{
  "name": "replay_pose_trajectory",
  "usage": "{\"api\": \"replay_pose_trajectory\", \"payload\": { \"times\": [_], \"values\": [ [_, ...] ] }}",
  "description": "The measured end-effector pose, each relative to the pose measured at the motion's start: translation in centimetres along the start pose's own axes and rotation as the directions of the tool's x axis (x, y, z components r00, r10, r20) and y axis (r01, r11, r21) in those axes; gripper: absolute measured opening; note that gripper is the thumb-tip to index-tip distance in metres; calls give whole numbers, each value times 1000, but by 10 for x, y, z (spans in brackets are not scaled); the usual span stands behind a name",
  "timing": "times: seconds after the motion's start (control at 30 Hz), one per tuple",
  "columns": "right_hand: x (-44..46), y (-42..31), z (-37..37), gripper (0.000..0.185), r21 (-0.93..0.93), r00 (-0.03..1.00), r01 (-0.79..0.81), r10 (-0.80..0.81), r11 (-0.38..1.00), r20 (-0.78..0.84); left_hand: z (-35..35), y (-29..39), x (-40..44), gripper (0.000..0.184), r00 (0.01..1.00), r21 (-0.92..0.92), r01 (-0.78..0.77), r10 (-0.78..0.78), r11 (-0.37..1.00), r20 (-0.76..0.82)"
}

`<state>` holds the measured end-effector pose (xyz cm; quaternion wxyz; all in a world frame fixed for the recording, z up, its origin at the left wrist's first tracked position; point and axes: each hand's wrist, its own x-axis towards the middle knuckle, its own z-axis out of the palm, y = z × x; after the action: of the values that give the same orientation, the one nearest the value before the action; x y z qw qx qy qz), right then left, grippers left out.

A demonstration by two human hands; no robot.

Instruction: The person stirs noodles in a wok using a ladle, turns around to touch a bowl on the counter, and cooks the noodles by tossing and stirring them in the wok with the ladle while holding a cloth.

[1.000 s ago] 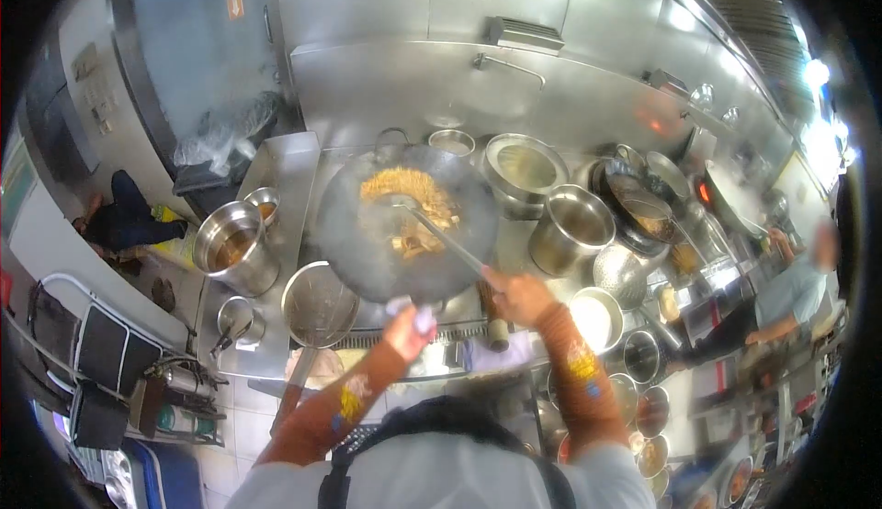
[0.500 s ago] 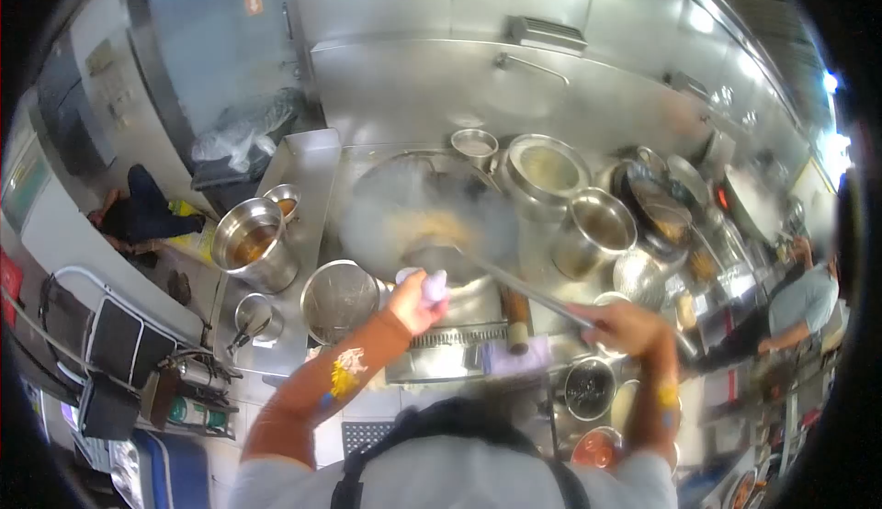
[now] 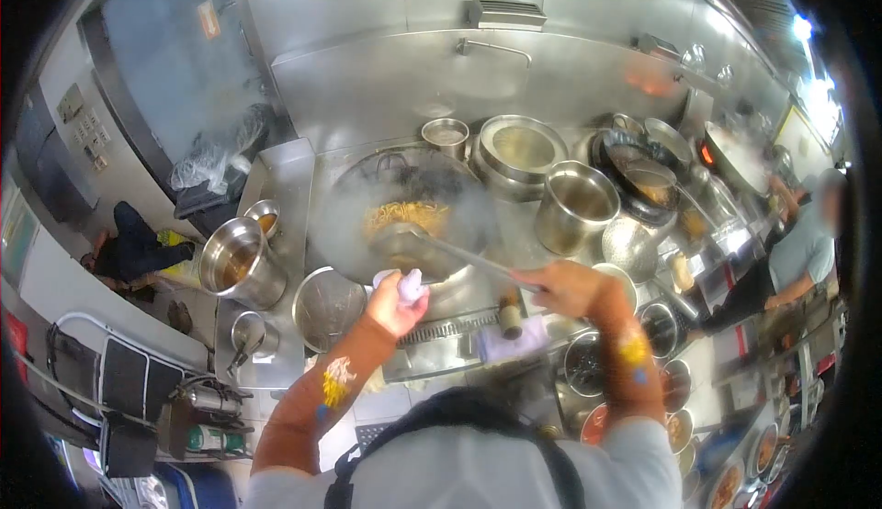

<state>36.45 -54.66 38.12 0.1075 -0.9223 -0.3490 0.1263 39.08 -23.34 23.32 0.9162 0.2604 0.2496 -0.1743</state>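
A large dark wok (image 3: 462, 198) sits on the burner with steam over it. Yellowish noodles (image 3: 407, 218) lie in its middle. My left hand (image 3: 390, 307) is closed on a bunched lavender cloth (image 3: 411, 287) at the wok's near rim; whether a handle is under the cloth is hidden. In my right hand (image 3: 574, 290) is the long handle of a ladle (image 3: 464, 256). The ladle's round bowl is in the wok, against the near side of the noodles.
Left of the wok stand a steel pot of brown liquid (image 3: 241, 265) and a round strainer (image 3: 326, 311). On the right are a tall steel pot (image 3: 577, 208), a wide pan (image 3: 524, 146) and stacked woks (image 3: 643, 174). A co-worker (image 3: 799, 252) stands far right.
The ladle and my right hand have shifted left and slightly up in view. Steam has thinned, so the noodles show more clearly. The whole view has shifted; my left hand still grips the cloth.
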Motion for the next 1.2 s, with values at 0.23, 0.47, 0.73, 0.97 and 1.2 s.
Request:
{"api": "replay_pose_trajectory", "payload": {
  "times": [0.23, 0.47, 0.73, 0.97, 1.2],
  "values": [
    [10, -17, 47, 64, -55, 971, -195, 185, 979, -151, -93, -79, 16, 14, 995, 54, -1, -4, 999, 100],
    [-84, -8, -4, 61, 120, 983, -152, 163, 981, -89, -20, -6, 39, 19, 992, 98, -118, 122, 988, -44],
    [21, 44, 80, 53, 510, 807, -141, 397, 849, -438, -31, -11, 116, 26, 981, 114, -178, 185, 977, -52],
    [128, 47, 158, 60, 703, 782, -107, 496, 703, -378, -28, -16, 115, 24, 976, 186, -169, 190, 968, -102],
    [145, 3, 108, 63, 976, 848, -31, 523, 216, -89, -27, -12, 112, 27, 960, 234, -203, 240, 951, -141]
  ]
}}
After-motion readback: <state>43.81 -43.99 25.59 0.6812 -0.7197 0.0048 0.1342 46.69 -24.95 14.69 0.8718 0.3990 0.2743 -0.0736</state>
